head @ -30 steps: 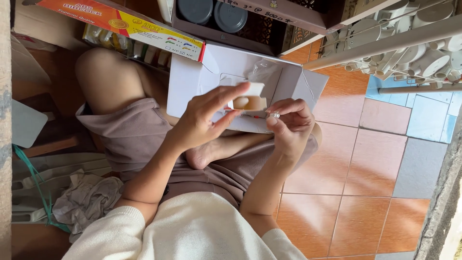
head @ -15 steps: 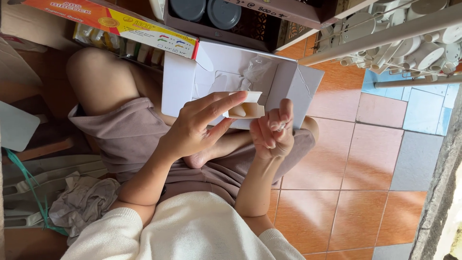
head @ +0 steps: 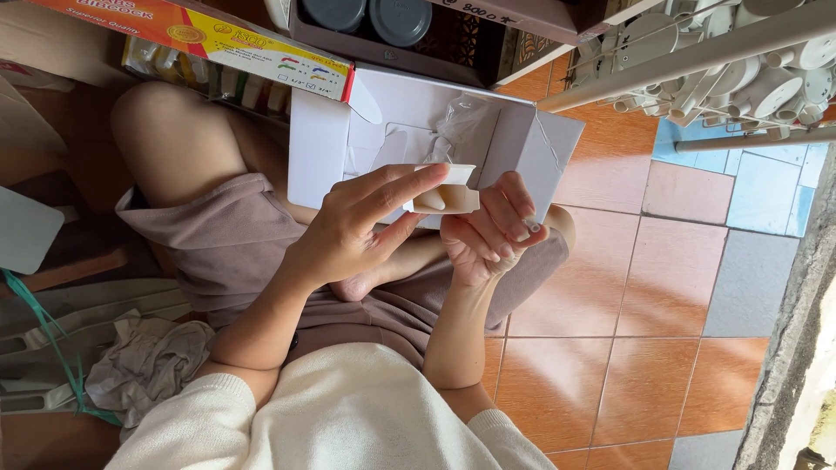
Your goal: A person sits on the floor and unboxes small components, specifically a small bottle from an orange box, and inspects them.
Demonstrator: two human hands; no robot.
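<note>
**Small carton held between both hands**

Head view: the left hand [head: 348, 235] pinches a small white carton [head: 444, 191] at its 9 o'clock end. The right hand [head: 488, 235], fingers curled, grasps it from 5 o'clock, before a large open white box [head: 322, 148] above the lap.

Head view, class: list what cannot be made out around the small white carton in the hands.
- Small white carton: contents hidden by its own walls and the left hand fingers.
- Right hand: palm turned away; whether it pinches anything is too small to tell.
- Large open white cardboard box: floor hidden behind both hands.
- Clear plastic bag: contents indistinct.
</note>
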